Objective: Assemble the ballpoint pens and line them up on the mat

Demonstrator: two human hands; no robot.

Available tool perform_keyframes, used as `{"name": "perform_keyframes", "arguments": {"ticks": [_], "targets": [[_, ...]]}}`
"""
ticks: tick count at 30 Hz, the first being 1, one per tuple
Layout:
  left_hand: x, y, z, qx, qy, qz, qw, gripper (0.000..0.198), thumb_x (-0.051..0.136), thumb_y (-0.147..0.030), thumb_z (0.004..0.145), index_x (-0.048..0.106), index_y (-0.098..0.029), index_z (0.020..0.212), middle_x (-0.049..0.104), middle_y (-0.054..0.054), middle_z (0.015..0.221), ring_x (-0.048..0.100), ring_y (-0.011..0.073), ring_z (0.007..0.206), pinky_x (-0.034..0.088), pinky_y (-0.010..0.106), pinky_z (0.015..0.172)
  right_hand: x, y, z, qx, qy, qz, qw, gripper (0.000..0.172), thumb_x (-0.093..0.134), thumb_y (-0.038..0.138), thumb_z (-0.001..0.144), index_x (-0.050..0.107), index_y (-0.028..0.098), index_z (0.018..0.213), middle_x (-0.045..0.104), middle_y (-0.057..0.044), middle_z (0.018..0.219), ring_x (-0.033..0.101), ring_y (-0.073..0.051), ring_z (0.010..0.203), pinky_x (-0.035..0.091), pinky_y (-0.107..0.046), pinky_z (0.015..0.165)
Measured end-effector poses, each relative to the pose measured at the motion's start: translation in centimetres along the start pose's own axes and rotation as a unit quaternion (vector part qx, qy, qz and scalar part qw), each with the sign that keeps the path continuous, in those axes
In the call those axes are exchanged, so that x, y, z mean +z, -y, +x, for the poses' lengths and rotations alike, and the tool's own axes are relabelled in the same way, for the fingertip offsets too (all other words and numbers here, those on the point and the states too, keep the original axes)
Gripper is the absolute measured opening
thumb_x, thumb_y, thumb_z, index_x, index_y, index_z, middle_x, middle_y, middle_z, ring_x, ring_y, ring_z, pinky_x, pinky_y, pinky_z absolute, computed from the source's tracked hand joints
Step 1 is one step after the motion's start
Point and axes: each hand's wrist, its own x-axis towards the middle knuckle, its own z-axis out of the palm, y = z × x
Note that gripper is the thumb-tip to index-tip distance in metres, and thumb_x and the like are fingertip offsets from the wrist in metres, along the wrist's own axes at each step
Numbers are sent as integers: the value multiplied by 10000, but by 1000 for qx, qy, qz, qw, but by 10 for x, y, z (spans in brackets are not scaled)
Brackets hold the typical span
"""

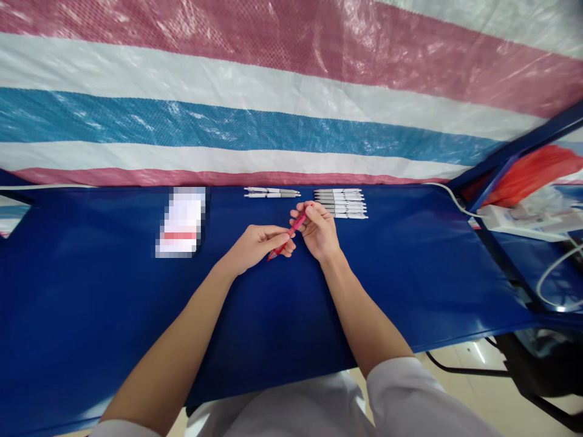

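A red pen [289, 233] is held slantwise between both hands above the blue table [91, 291]. My left hand [259, 246] is closed round its lower end, near the tip. My right hand [319, 229] pinches its upper end with curled fingers. Behind my right hand, several white and grey pens [341, 203] lie side by side in a row. Two more white pens [272, 192] lie to the left of that row, at the table's far edge.
A blurred white card or box with a red band [181, 227] lies left of my hands. A striped tarpaulin [273, 91] hangs behind the table. At the right stand a white power strip with cable [510, 221] and a red bag [532, 173].
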Motion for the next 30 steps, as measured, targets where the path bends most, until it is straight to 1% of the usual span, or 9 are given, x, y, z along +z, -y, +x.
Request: {"name": "perform_keyframes", "arguments": {"ticks": [4, 6, 9, 12, 17, 20, 25, 28, 30], "targets": [[0, 6, 3, 17, -33, 47, 998, 294, 665, -410, 865, 749, -160, 994, 761, 66, 802, 683, 159, 650, 481, 232, 523, 1, -1, 0, -5, -6, 4, 1000, 260, 843, 343, 647, 625, 234, 738, 721, 59, 760, 717, -116, 710, 608, -228, 624], [1, 10, 5, 42, -71, 85, 993, 290, 694, -407, 837, 755, -175, 1000, 766, 51, 816, 687, 162, 670, 527, 254, 595, 2, -1, 0, -16, -17, -4, 1000, 294, 837, 335, 658, 565, 229, 691, 693, 71, 730, 691, -98, 666, 603, -226, 624], [4, 16, 7, 106, -135, 147, 974, 253, 713, -379, 818, 763, -193, 983, 775, 45, 931, 711, 188, 810, 563, 297, 772, 4, -2, 0, -33, -31, -18, 999, 332, 825, 309, 675, 503, 230, 669, 666, 83, 701, 668, -87, 645, 605, -234, 651], [6, 18, 9, 134, -153, 182, 962, 243, 695, -374, 834, 760, -205, 996, 770, 47, 1009, 716, 200, 871, 563, 315, 826, 5, -3, 1, -48, -42, -17, 998, 316, 820, 281, 679, 509, 232, 679, 670, 87, 695, 665, -82, 638, 599, -224, 640], [3, 8, 5, 58, -87, 101, 989, 293, 648, -394, 866, 740, -175, 1039, 774, 55, 875, 724, 186, 751, 580, 315, 764, 5, 0, 1, -24, -49, -22, 998, 245, 825, 320, 667, 624, 244, 785, 714, 66, 737, 705, -106, 682, 594, -213, 606], [0, -1, 2, 28, -45, 38, 998, 292, 633, -411, 882, 743, -150, 952, 767, 74, 858, 718, 182, 732, 567, 294, 705, 3, 1, 0, 1, -26, -20, 999, 262, 816, 353, 680, 669, 252, 871, 746, 46, 802, 744, -140, 758, 592, -208, 575], [-3, -2, -2, -8, 35, -20, 999, 322, 626, -450, 897, 740, -149, 912, 753, 89, 819, 688, 170, 676, 463, 248, 531, 0, 1, -3, 9, 22, 3, 1000, 220, 813, 351, 694, 683, 247, 838, 757, 49, 785, 754, -143, 739, 617, -240, 641], [-4, -1, -2, -10, 61, -47, 997, 329, 639, -457, 888, 736, -142, 907, 746, 96, 825, 675, 166, 661, 469, 256, 536, -1, 0, -4, 8, 29, 10, 999, 211, 820, 344, 695, 669, 244, 803, 751, 54, 770, 754, -137, 744, 618, -238, 657], [-2, -3, -2, -4, 59, -38, 998, 334, 636, -459, 887, 733, -140, 892, 742, 94, 814, 667, 162, 654, 480, 258, 544, -2, -1, -4, 10, 26, 8, 1000, 223, 823, 352, 694, 653, 243, 789, 740, 56, 760, 753, -136, 751, 616, -232, 647]]}}
